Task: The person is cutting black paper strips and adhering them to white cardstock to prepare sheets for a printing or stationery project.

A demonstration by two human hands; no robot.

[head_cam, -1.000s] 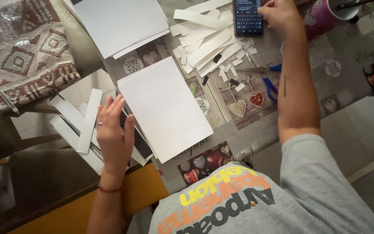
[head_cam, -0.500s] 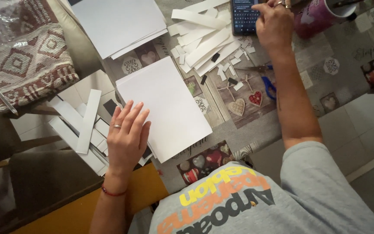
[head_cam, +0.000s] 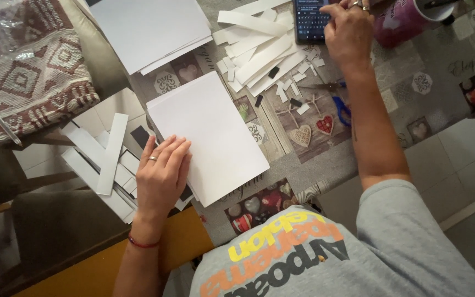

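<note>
With the left hand (head_cam: 161,177) flat, fingers spread on the white sheet (head_cam: 209,132), the right hand (head_cam: 349,30), fingers curled, taps the phone (head_cam: 310,21); keep the sheet pinned.

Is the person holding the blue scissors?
No, the blue-handled scissors lie untouched on the table; the right hand is at the dark smartphone, and the left hand rests on the white paper sheet.

Left hand (head_cam: 161,177) lies flat, fingers together; right hand (head_cam: 349,33) reaches far forward, fingers curled.
</note>
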